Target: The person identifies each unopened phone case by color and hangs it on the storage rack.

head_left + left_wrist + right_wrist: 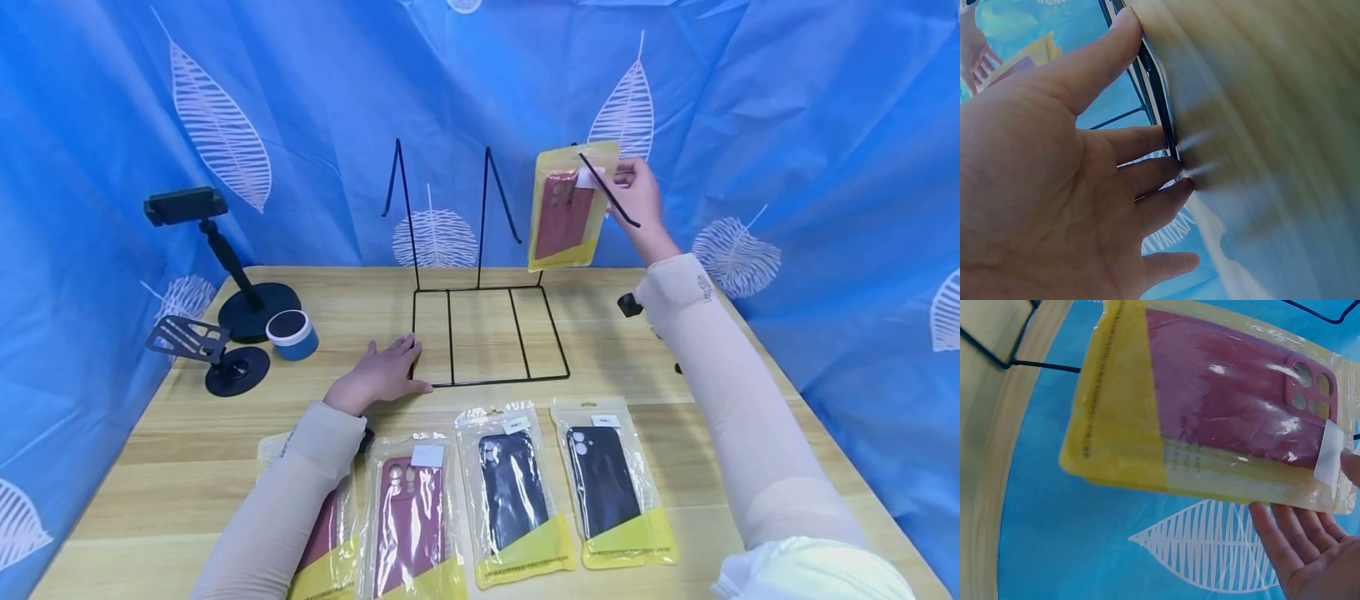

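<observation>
- Pinched at its top end in my right hand (637,200), the red phone case packet (567,208) hangs in the air at the right hook of the black wire rack (487,333), above the far side of the table (187,467).
- From the right wrist view, I see my fingers (1300,540) lie under the packet; the head view hides this.
- With straight fingers, my left hand (378,377) presses the rack's front left corner; the left wrist view shows the fingertips (1179,169) touching the wire.
- Four more packets (517,492) lie along the near edge.
</observation>
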A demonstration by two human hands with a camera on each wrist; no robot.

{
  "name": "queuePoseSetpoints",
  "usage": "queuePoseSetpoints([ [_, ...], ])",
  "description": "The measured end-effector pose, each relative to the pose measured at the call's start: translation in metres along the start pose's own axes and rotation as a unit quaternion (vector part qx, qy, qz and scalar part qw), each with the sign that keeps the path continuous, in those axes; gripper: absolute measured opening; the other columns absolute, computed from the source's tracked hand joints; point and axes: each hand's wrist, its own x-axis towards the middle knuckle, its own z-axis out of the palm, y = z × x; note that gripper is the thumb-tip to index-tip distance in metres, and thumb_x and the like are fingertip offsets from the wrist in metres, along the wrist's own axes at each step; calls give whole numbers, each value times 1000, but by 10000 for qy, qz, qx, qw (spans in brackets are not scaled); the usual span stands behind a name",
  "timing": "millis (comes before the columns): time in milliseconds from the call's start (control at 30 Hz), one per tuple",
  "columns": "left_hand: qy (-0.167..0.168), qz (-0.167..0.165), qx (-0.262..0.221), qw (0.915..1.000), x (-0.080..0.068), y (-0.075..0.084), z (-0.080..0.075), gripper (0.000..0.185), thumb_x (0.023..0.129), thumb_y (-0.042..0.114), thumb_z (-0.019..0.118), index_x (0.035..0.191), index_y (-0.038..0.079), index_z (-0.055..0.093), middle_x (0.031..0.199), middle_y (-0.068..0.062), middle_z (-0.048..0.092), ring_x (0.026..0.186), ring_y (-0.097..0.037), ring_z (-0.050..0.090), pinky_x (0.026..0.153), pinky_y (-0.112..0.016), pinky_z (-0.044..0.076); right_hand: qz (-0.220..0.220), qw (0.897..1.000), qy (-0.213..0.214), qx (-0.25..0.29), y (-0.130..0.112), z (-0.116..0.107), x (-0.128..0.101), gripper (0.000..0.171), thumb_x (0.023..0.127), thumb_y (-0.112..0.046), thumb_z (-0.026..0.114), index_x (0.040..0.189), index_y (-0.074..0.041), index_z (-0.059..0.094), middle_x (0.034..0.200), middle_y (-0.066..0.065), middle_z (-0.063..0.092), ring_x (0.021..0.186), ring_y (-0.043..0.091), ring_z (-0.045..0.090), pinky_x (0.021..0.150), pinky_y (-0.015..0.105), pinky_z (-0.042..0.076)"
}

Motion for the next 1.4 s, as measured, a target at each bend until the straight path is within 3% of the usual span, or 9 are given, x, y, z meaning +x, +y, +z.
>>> queuePoseSetpoints([
  [100,-11,8,10,10000,1,0,1,87,96,52,58,157,1,22,165,-20,10,153,-38,13,119,-69,3,152,9989,-116,-425,8,-8,-10,64,90,-49,68,139,-14,47,125,4,63,109,15,62,87,26,52],
  [200,-16,13,36,10000,1,-1,1,87,96,52,57,157,1,22,165,-20,10,153,-37,13,119,-69,3,309,9938,-500,-946,17,-18,-26,80,91,-55,63,153,-15,31,150,11,49,135,25,50,108,39,46],
  [400,-29,20,34,10000,0,-2,-1,87,96,52,57,157,1,21,165,-20,9,153,-38,12,119,-69,2,530,9654,-1529,-2045,35,-39,-71,110,86,-72,55,161,-11,2,161,19,28,145,39,34,115,58,34],
  [500,4,8,17,10000,1,-3,-1,87,96,51,58,157,1,22,165,-21,9,153,-38,11,119,-69,1,419,9383,-2217,-2622,46,-43,-94,112,86,-74,53,160,-6,4,158,23,33,142,44,36,112,63,33],
  [633,19,-10,-38,10000,1,-3,-2,87,96,50,59,157,1,22,165,-20,9,153,-38,11,118,-69,1,64,8924,-3390,-2977,63,-43,-120,96,91,-63,58,155,1,25,146,26,48,130,44,49,105,62,42],
  [800,-22,-28,-81,10000,2,-2,-2,86,97,50,59,157,1,21,166,-20,8,154,-37,10,119,-68,0,-185,8255,-4613,-3248,87,-36,-149,69,91,-49,67,135,2,54,120,16,66,109,32,63,94,50,52],
  [900,-14,-20,-94,10000,2,-2,-2,86,97,49,59,157,1,22,166,-20,8,154,-37,10,119,-69,0,-141,8007,-4962,-3353,96,-33,-160,58,86,-46,74,122,-3,59,106,7,65,95,22,61,85,41,52],
  [1167,-33,-37,-44,10000,4,-2,0,86,97,50,58,157,1,21,166,-20,7,154,-37,9,119,-68,0,-109,7958,-5135,-3209,106,-33,-181,23,89,-30,74,91,-12,59,80,-2,54,70,14,50,65,29,42],
  [1400,-38,-22,-44,10000,3,1,0,86,96,50,59,157,0,21,165,-21,9,153,-38,11,119,-69,1,-199,8231,-4932,-2809,118,-41,-186,24,95,-20,64,75,-14,52,67,-4,44,61,13,44,59,28,39],
])
